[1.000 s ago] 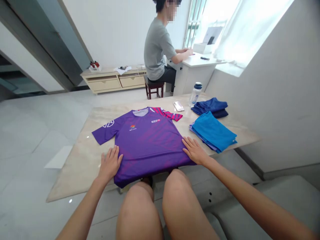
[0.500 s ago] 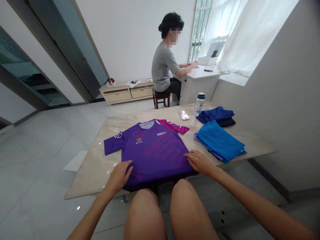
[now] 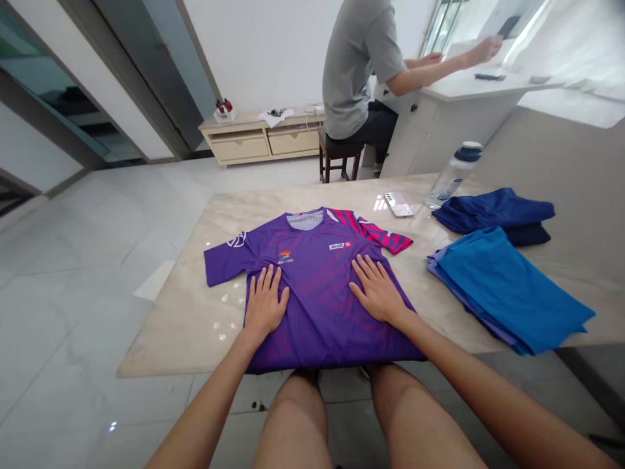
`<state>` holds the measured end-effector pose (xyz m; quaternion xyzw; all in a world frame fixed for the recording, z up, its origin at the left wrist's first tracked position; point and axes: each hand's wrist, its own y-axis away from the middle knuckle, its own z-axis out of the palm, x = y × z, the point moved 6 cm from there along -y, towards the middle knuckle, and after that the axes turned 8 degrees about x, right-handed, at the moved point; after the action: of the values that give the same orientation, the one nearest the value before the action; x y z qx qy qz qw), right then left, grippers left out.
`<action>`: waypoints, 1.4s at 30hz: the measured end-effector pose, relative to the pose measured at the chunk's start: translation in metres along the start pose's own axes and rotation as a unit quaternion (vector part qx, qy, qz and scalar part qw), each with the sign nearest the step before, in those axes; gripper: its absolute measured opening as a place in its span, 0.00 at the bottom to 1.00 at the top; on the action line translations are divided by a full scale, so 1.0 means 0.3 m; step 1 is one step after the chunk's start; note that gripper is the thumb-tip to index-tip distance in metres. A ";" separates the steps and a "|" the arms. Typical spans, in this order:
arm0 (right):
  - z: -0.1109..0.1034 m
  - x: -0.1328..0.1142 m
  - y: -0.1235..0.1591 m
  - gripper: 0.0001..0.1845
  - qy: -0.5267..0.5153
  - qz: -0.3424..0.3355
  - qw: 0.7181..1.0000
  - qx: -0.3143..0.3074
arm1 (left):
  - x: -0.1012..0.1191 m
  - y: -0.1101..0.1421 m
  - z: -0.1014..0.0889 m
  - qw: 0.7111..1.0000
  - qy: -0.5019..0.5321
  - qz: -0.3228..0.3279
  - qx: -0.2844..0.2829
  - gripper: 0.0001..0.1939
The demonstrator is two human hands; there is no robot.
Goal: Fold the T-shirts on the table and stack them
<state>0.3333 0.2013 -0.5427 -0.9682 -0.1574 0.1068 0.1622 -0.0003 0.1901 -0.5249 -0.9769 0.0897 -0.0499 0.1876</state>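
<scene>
A purple short-sleeved sports shirt (image 3: 312, 306) lies front side up on the marble-patterned table (image 3: 195, 339), its collar pointing away from me. One sleeve, on the right, is striped pink and dark. My left hand (image 3: 266, 301) rests flat on the left of the chest, fingers stretched out, just below the small colourful logo. On the right side of the chest my right hand (image 3: 375, 286) lies flat with fingers spread. Small wrinkles run through the fabric between the hands. The bottom of the shirt reaches the table's near edge.
Folded blue clothes (image 3: 512, 286) lie at the right, with dark blue clothes (image 3: 493, 210) behind them. A water bottle (image 3: 454, 174) and a phone (image 3: 399, 204) stand and lie near the far edge. Beyond, a person in a grey shirt (image 3: 359, 71) sits at a white desk (image 3: 454, 124).
Both hands have moved from the shirt's lower side edges up onto its chest and now lie flat. The view has shifted closer. The seated person has raised a dark object in one hand.
</scene>
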 end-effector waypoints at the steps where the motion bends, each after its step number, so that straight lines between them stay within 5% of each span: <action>1: 0.014 0.003 0.008 0.39 -0.001 0.003 1.000 -0.006 | 0.000 0.004 0.013 1.000 0.000 0.000 -0.005 0.34; 7: 0.041 -0.048 0.119 0.38 0.001 0.039 0.998 -0.056 | 0.046 0.124 0.016 0.999 -0.009 0.001 -0.046 0.33; 15: -0.162 -0.091 0.353 0.38 0.003 0.057 0.985 -0.165 | 0.128 0.391 -0.139 0.997 -0.053 0.004 -0.063 0.31; 19: -0.270 -0.053 0.376 0.32 0.019 0.060 0.982 -0.181 | 0.126 0.412 -0.238 0.996 -0.010 0.014 -0.084 0.28; 22: -0.304 -0.050 0.317 0.26 0.028 0.043 0.987 -0.152 | 0.035 0.344 -0.312 0.994 0.036 -0.070 -0.072 0.23; 26: -0.261 -0.079 0.210 0.22 -0.021 -0.019 0.998 -0.053 | -0.180 0.228 -0.343 0.978 0.042 -0.202 -0.041 0.18; 34: -0.097 -0.033 0.140 0.18 -0.119 -0.068 0.985 0.108 | -0.607 0.142 -0.199 0.921 0.010 -0.384 -0.058 0.23; 38: -0.103 -0.018 0.139 0.18 -0.131 -0.058 0.980 0.137 | -0.670 0.122 -0.136 0.924 0.050 -0.369 -0.083 0.19; 42: -0.096 -0.024 0.149 0.22 -0.144 -0.038 0.982 0.114 | -0.647 0.146 -0.150 0.932 0.129 -0.331 -0.078 0.15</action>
<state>0.3462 0.1507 -0.5306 -0.9112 -0.2030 0.2558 0.2509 -0.2031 0.1718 -0.5120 -0.9479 -0.2114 -0.2277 0.0707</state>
